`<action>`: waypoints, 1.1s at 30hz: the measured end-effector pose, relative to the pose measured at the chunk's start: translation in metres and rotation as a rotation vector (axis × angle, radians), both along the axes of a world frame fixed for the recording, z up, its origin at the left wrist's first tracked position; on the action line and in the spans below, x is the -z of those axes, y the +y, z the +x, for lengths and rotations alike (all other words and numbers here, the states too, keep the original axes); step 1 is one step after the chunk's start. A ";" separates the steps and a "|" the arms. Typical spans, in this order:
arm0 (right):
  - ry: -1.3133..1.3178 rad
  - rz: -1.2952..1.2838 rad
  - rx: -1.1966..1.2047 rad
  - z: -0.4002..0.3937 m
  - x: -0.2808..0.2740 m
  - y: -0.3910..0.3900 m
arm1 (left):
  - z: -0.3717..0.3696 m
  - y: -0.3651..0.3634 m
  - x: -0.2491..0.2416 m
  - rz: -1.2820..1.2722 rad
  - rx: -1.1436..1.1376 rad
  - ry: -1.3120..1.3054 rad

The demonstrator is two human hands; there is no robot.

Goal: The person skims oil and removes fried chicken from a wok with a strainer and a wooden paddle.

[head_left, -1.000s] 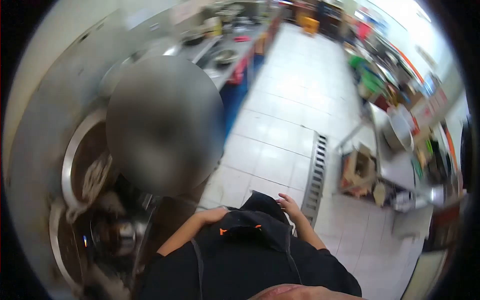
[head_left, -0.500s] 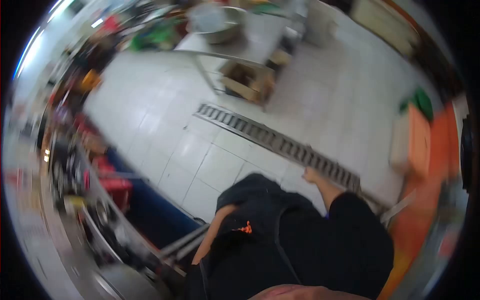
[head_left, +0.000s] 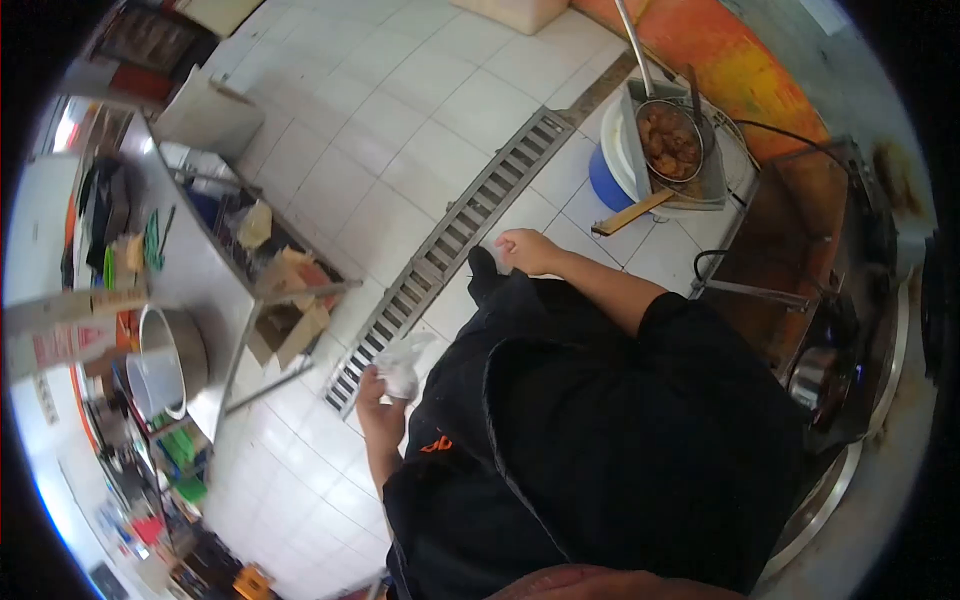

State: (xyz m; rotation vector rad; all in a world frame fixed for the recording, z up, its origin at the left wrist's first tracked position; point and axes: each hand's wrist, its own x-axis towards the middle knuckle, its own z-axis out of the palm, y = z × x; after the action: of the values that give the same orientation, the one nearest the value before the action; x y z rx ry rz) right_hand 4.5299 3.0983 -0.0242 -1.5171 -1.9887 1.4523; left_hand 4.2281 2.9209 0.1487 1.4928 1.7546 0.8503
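Observation:
My left hand is closed on the gathered part of a thin clear plastic bag, with something whitish in its lower part. The bag is above the tiled floor, beside my dark apron. In front of my body, my right hand has its fingers curled. A pale, filmy bit shows at its fingertips, too small to name. Closest to that hand is a blue tub with a white basin over it. A wire strainer full of browned food pieces rests on top, near a wooden strip.
A metal floor drain grate crosses the white tiles. To the left stands a steel table bearing a large pot, with cardboard boxes below. Stove equipment with a black cable lies at my right.
My view has swung to the right, bringing the strainer and tub into sight. My left hand, hidden before, now shows with the plastic bag. The steel table has shifted to the left side.

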 end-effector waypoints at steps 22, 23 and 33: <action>0.857 -0.368 -0.158 -0.368 -0.209 0.434 | -0.267 0.488 -0.028 0.288 -0.461 -0.656; 1.125 -0.505 -0.203 -0.379 -0.204 0.465 | -0.286 0.519 -0.029 0.320 -0.480 -0.769; 1.052 -0.522 0.026 -0.472 -0.215 0.678 | -0.412 0.805 -0.086 -0.059 0.270 -0.468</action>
State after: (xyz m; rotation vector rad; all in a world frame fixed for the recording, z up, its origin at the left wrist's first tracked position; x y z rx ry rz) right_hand 4.0581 3.7759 0.1907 -0.5905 -0.9914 2.2068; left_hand 3.8162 3.7255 0.2347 1.3218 1.1975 0.9079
